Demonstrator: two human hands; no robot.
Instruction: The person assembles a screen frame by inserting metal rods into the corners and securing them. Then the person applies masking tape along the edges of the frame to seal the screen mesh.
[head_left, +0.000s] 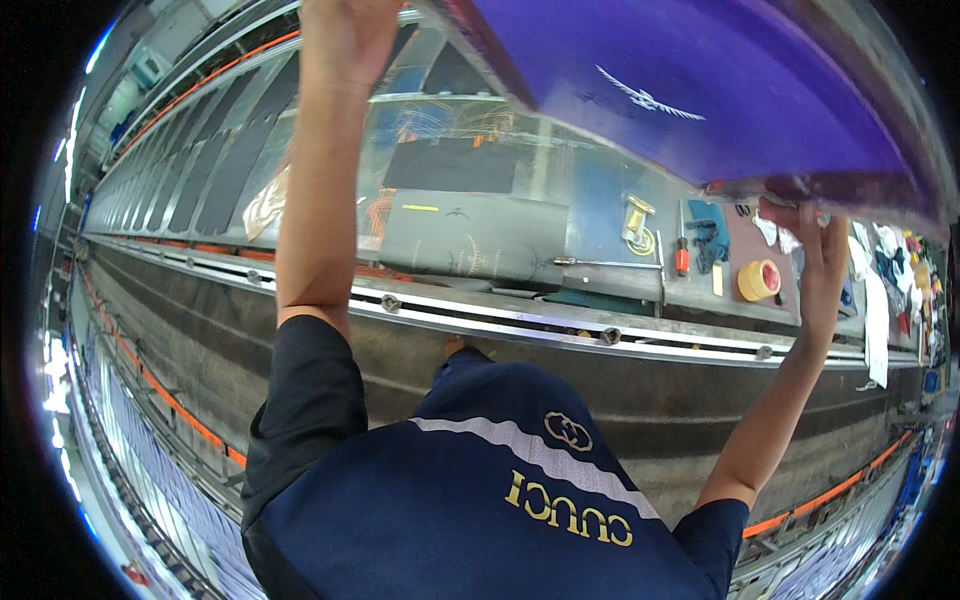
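A screen printing frame (pixel 640 60) with purple mesh and a small pale winged design is held up, tilted, at the upper right above the table. My right hand (pixel 810 225) is closed on its near lower rim, fingers partly hidden by the frame. Beside the frame's left corner, my left hand (pixel 350 40) is raised at the top of the picture; its fingers are cut off, so its grip cannot be seen. Below lies a dark grey sheet (pixel 475 240) with faint printed marks, and a black fabric piece (pixel 450 166) lies just behind it.
On the long table are a metal rod (pixel 610 263), a red screwdriver (pixel 682 257), a blue tool (pixel 711 243) and a tape roll (pixel 758 280). Several dark fabric panels (pixel 215 180) lie leftward. A metal rail (pixel 500 318) runs along the near edge; cloths (pixel 890 250) lie right.
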